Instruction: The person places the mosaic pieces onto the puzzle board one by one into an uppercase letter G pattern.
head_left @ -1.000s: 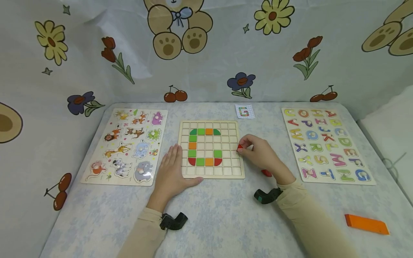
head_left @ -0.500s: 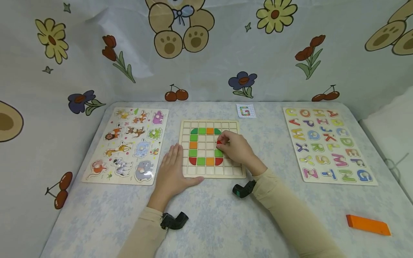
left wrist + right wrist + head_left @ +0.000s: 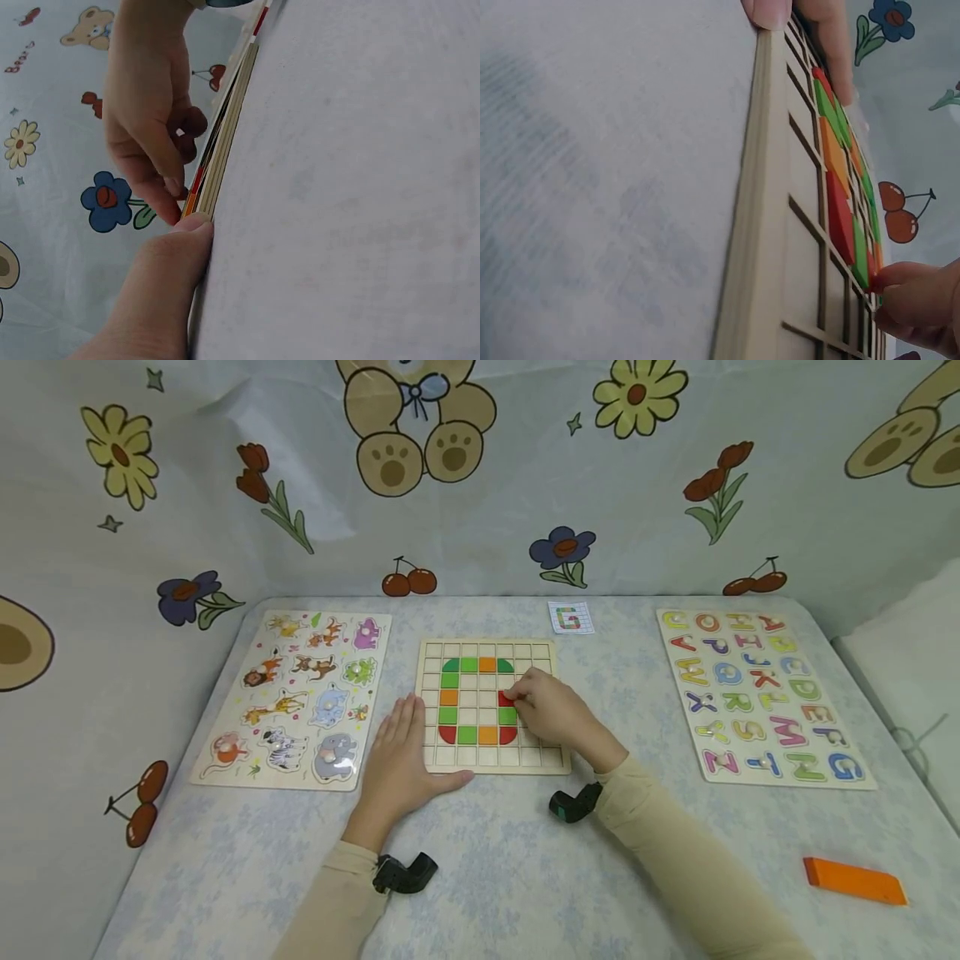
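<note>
A wooden grid board [image 3: 491, 762] lies mid-table with green, orange and red tiles set in its cells. My left hand [image 3: 397, 768] rests along the board's left edge, fingers straight; its thumb [image 3: 172, 262] lies at the front edge. On the right side of the pattern, my right hand [image 3: 555, 706] pinches a red square tile [image 3: 506, 699] between thumb and forefinger. That tile sits at a cell just above a green square [image 3: 507, 717]. In the right wrist view the fingertips [image 3: 889, 276] are right at the red piece, close over the grid.
A small printed card [image 3: 571, 618] with a matching coloured pattern lies behind the board. An animal puzzle [image 3: 300, 697] stands left, a letter puzzle [image 3: 757, 697] right. An orange block [image 3: 855, 881] lies at the front right.
My right hand has moved left from beside the board onto the grid, bringing the red tile to the cell above the green one. The left hand has stayed put.
</note>
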Demonstrator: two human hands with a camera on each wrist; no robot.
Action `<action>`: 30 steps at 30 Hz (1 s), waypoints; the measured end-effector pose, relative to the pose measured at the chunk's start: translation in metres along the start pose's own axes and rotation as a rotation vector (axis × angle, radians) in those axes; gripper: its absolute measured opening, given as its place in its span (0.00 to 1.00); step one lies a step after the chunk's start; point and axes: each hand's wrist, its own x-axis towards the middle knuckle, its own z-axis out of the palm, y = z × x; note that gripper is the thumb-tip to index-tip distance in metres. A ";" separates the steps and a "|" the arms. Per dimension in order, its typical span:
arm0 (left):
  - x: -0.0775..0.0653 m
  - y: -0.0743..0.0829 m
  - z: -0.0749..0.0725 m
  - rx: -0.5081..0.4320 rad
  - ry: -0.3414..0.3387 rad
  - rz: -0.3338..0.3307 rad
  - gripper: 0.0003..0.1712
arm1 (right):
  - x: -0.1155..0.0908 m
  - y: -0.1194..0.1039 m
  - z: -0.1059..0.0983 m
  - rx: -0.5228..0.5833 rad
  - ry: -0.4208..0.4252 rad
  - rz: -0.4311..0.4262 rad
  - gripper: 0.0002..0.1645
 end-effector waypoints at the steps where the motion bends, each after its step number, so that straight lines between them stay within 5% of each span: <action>1: 0.000 0.000 0.000 0.001 0.002 0.000 0.79 | -0.003 0.001 -0.003 -0.007 -0.010 -0.007 0.14; 10: 0.000 0.000 0.001 0.009 0.009 0.004 0.79 | -0.053 0.034 -0.036 0.026 -0.023 0.013 0.19; 17: -0.002 -0.001 0.000 0.007 0.003 -0.010 0.78 | -0.091 0.066 -0.061 -0.029 -0.149 0.026 0.22; 23: -0.001 -0.001 0.001 0.021 -0.005 -0.009 0.78 | -0.104 0.078 -0.064 -0.062 -0.226 0.044 0.23; 30: -0.001 0.000 0.002 0.025 -0.008 -0.008 0.78 | -0.108 0.086 -0.057 -0.075 -0.174 0.027 0.21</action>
